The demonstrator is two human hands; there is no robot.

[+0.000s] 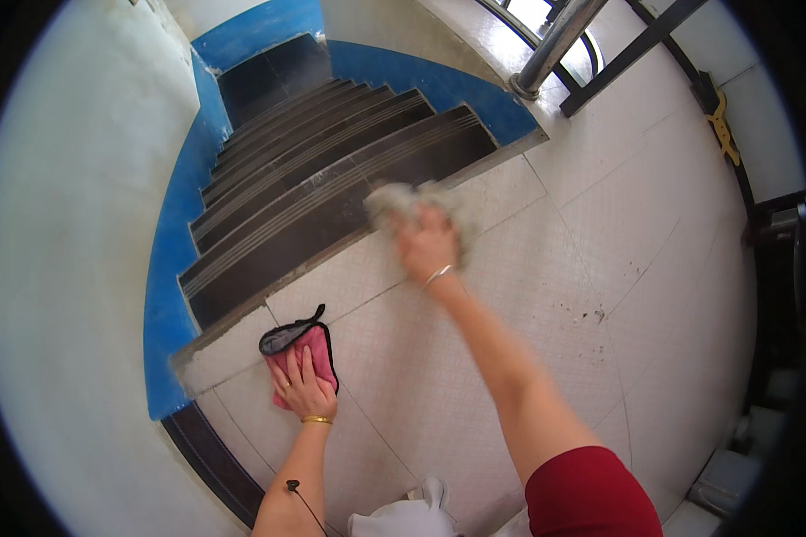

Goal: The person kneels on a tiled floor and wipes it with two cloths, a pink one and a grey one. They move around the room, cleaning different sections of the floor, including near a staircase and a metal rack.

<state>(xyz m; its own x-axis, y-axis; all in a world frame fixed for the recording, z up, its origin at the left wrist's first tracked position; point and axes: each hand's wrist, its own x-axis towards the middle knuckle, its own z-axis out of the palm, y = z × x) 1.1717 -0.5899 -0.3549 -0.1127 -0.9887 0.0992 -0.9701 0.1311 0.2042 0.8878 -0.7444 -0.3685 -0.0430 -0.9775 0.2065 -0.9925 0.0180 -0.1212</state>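
My left hand point(304, 386), with a gold-coloured bracelet at the wrist, presses a folded pink cloth point(319, 342) onto the pale tiled floor point(403, 376). The cloth has a grey inner side, black edging and a hanging loop. Farther out, my right hand point(426, 245) bears down on a crumpled pale rag point(393, 201) at the floor's edge over the stairs. Hand and rag are blurred, and the fingertips are partly hidden in the rag. A silver-coloured bangle circles that wrist.
Dark stairs point(289, 225) drop away beyond the floor edge, between blue-painted wall bands point(168, 315). A metal railing post point(551, 54) stands at upper right. Dark specks point(599, 314) lie on the tiles at right. A thin black cable point(307, 505) hangs by my left forearm.
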